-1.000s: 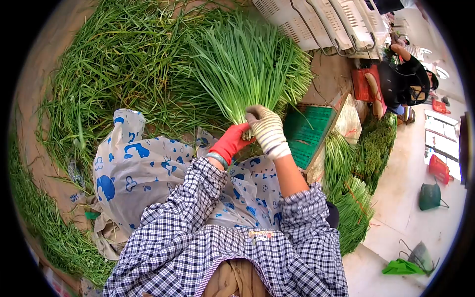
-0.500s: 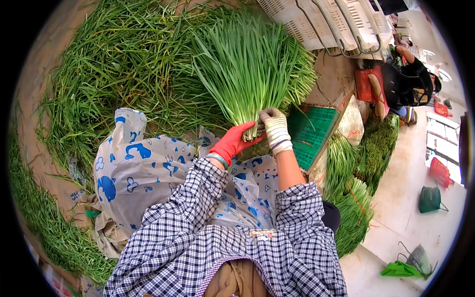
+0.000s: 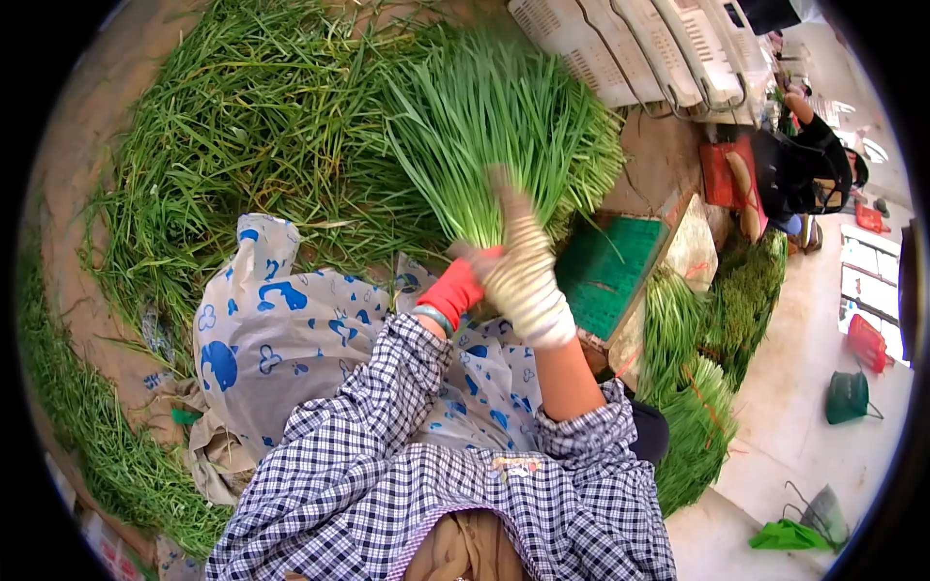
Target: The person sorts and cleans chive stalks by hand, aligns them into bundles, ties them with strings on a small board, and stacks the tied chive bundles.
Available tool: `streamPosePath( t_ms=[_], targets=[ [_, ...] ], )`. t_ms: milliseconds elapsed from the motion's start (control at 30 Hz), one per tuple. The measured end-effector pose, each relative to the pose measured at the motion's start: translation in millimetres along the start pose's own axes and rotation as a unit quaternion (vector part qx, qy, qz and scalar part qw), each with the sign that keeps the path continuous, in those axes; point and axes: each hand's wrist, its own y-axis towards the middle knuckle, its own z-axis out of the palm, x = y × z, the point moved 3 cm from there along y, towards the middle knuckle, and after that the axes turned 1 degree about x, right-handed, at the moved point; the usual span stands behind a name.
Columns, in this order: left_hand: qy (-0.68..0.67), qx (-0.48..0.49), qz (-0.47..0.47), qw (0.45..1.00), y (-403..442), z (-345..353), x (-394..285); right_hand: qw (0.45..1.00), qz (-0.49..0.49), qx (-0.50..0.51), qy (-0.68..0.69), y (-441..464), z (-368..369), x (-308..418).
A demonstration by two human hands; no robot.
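The bunch of long green leaves (image 3: 475, 126) is located beyond the wearer's lap, left of the upper left corner of the green board (image 3: 612, 266), with its leaf tips fanned out away from the body and its pale stalk ends toward it. The left hand (image 3: 455, 290), in a red glove, is at the stalk ends; its fingers appear closed around them, although the other hand covers most of the grip. The right hand (image 3: 523, 266), in a striped glove and blurred, lies across the lower stalks with its fingers extended and its thumb spread to the side. Loose leaves (image 3: 252, 136) cover the ground to the left of the bunch; a plastic sheet with blue prints (image 3: 310, 320) lies below the hands. Handling, as judged by appearance: the bunch should be light, flexible, and firmest at the base. Blades may bruise or crease under pressure, and single stalks may slip out if damp. Grip low, around the gathered stalks; avoid squeezing the leaf tips.
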Motion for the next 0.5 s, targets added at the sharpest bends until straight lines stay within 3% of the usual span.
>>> streamPosePath(
  t_ms=[33, 67, 100, 133, 167, 267, 367, 400, 433, 467, 500],
  targets=[
    [0.065, 0.02, 0.048, 0.997, 4, -5, 2, 0.982, 0.003, -0.135, -0.129, 2, -9, -32],
    [0.066, 0.022, 0.046, 0.997, 4, -6, 3, 0.966, 0.104, -0.206, -0.119, 3, -14, -68],
    [0.049, 0.018, 0.042, 0.998, 4, -7, 6, 0.928, 0.287, -0.229, -0.064, 2, -19, -80],
    [-0.115, -0.031, -0.093, 0.989, 0, 1, 6, 0.917, 0.331, -0.211, -0.068, -10, -17, -147],
    [0.032, -0.055, -0.069, 0.996, -14, 17, -5, 0.89, 0.417, -0.177, -0.05, -21, -3, -172],
    [0.215, -0.048, 0.004, 0.975, -17, 27, -4, 0.89, 0.439, -0.125, -0.003, -24, 14, -160],
    [0.276, 0.022, 0.175, 0.945, 1, 27, 1, 0.887, 0.381, -0.242, 0.098, -33, 11, -190],
    [0.274, 0.022, 0.173, 0.946, -3, 23, -1, 0.874, 0.357, -0.291, 0.154, -38, 8, -201],
    [0.481, 0.048, 0.187, 0.855, -12, 17, -6, 0.875, 0.32, -0.304, 0.202, -43, 9, -221],
    [0.663, 0.072, 0.192, 0.719, -18, 15, -8, 0.874, 0.32, -0.306, 0.2, -45, 10, -226],
    [0.698, 0.041, 0.134, 0.702, -19, 12, -6, 0.855, 0.36, -0.309, 0.208, -48, 10, -232]
  ],
)
